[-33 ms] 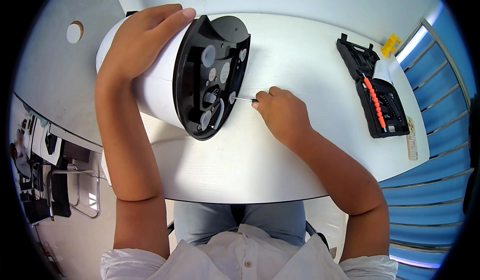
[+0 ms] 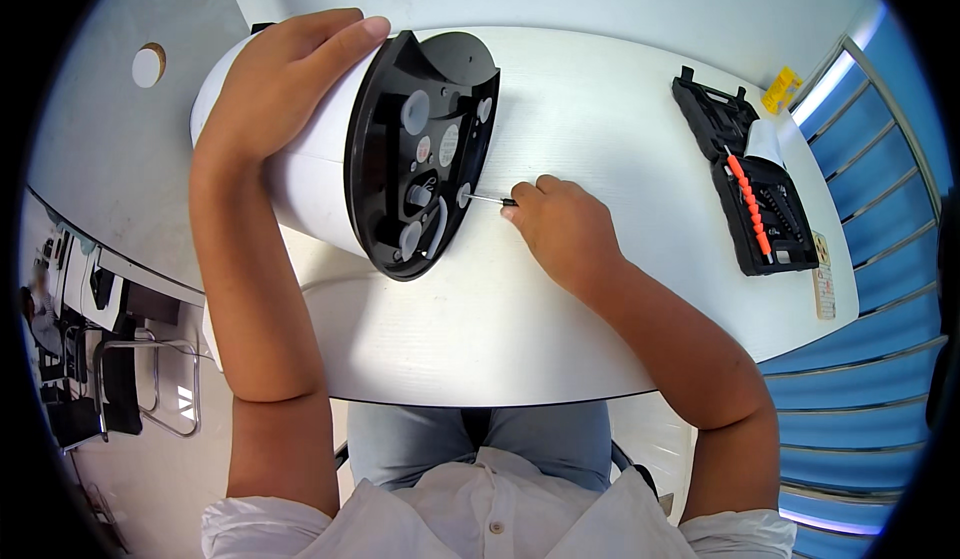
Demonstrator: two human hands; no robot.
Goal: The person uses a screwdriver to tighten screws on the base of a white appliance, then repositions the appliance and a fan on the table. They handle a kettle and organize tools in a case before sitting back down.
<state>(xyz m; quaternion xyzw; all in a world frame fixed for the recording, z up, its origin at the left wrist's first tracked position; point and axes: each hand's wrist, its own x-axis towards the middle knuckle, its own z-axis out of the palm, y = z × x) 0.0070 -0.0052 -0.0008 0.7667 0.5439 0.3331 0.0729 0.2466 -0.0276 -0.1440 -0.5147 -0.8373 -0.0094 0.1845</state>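
Appliance (image 2: pixel 310 179) lies on its side on the tabletop (image 2: pixel 590 99), left hand (image 2: pixel 280 79) clasping its body from above, right hand (image 2: pixel 565 229) pinching a screwdriver (image 2: pixel 490 199) whose tip reaches a pale foot (image 2: pixel 464 195) on its black base (image 2: pixel 386 169). Work looks unfinished: the base is fitted and its visible feet are in place, though how much is left cannot be told. Well right of the appliance, a toolbox (image 2: pixel 733 231) lies open.

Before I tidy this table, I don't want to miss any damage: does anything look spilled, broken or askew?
Only the white rounded appliance with a black base looks odd: it lies on its side under the left hand, its underside facing sideways instead of down. I see no spill or breakage.
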